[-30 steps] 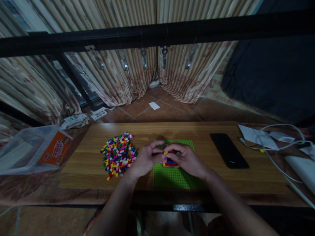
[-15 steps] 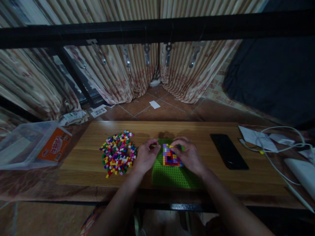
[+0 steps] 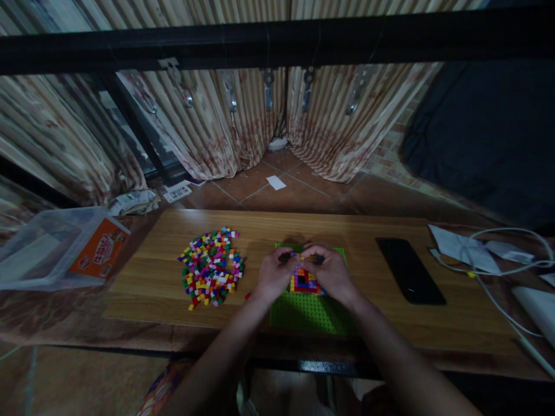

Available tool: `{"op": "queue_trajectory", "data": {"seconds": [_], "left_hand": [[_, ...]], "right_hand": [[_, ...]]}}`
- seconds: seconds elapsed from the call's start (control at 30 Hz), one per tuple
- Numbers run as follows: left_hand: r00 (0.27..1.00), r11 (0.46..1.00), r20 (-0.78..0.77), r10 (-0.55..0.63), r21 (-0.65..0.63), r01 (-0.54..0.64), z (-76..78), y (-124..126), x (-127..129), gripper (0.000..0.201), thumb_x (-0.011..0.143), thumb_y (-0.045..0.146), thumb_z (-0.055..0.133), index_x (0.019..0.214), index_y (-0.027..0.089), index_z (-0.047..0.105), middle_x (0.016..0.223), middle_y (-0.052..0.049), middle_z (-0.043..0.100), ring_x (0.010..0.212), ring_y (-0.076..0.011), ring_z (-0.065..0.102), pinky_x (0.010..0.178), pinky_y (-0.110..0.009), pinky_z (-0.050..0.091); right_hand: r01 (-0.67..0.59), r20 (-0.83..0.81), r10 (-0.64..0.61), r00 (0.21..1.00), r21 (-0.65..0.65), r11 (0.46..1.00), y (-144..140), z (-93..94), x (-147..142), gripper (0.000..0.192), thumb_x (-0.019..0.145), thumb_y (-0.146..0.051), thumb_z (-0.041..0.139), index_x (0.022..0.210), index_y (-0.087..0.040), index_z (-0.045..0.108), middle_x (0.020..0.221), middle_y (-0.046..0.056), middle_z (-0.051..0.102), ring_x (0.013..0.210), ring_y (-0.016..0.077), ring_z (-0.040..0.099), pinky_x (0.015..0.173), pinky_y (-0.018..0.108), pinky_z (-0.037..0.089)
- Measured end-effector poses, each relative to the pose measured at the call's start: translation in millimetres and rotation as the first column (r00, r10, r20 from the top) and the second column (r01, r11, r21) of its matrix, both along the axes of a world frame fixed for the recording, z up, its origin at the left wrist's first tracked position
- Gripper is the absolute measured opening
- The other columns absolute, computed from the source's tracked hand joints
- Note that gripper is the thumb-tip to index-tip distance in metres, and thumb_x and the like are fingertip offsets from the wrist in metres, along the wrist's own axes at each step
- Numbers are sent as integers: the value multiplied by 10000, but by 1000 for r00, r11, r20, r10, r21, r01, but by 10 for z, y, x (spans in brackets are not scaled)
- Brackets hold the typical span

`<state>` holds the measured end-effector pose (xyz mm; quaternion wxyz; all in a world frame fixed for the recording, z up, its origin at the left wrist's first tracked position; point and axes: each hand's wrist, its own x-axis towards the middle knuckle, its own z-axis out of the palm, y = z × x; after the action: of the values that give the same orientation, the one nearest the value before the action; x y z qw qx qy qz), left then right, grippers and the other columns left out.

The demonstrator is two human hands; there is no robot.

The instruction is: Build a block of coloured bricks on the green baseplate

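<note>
now both hands, left hand [image 3: 272,273] and right hand [image 3: 330,270], have closed fingertips together over the brick patch [image 3: 304,281].

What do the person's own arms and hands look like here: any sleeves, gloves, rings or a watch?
Both forearms are bare up to the picture's lower edge, with no sleeves in view. The left hand and right hand wear no gloves. No watch, band or ring shows on either, though the dim light makes small rings hard to rule out.

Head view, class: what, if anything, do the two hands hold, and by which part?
It cannot be told. The left hand and right hand meet, fingertips together, over the far edge of the coloured brick patch on the green baseplate; any brick between them is hidden.
</note>
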<state>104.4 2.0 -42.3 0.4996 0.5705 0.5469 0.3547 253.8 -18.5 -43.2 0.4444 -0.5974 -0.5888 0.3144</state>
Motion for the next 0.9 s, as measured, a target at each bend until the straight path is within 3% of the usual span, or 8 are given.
{"op": "queue_trajectory", "data": {"seconds": [0.23,0.43,0.57,0.9], "left_hand": [[1000,1000,29,10,16,-10,-71,24,21,233,784,262,619,970,152,707,876,-54,738,771,-161,667,663,-232,499],[1000,1000,29,6,16,-7,-115,35,37,223,776,288,629,932,164,727,811,-37,729,730,-162,652,643,-242,494],[1000,1000,20,19,0,-19,-113,28,53,219,776,300,626,915,165,727,804,-32,727,703,-155,644,639,-245,496],[1000,999,14,27,16,-27,-90,31,80,198,774,276,612,888,162,727,792,-26,718,742,-153,647,668,-238,496]], "right_hand": [[10,-56,-13,998,-49,999,3,-6,-17,134,694,-350,691,734,-223,700,952,37,712,910,206,653,869,362,473],[-22,-109,-3,994,-229,973,11,64,54,255,657,-366,713,854,-205,720,802,27,729,744,199,661,746,348,502],[-25,-180,-17,984,-230,973,22,70,61,280,678,-391,693,877,-198,732,858,40,743,802,203,669,784,351,499],[-9,-296,-79,952,-285,958,34,42,9,265,630,-397,735,792,-188,750,760,38,748,689,184,661,720,336,508]]}}
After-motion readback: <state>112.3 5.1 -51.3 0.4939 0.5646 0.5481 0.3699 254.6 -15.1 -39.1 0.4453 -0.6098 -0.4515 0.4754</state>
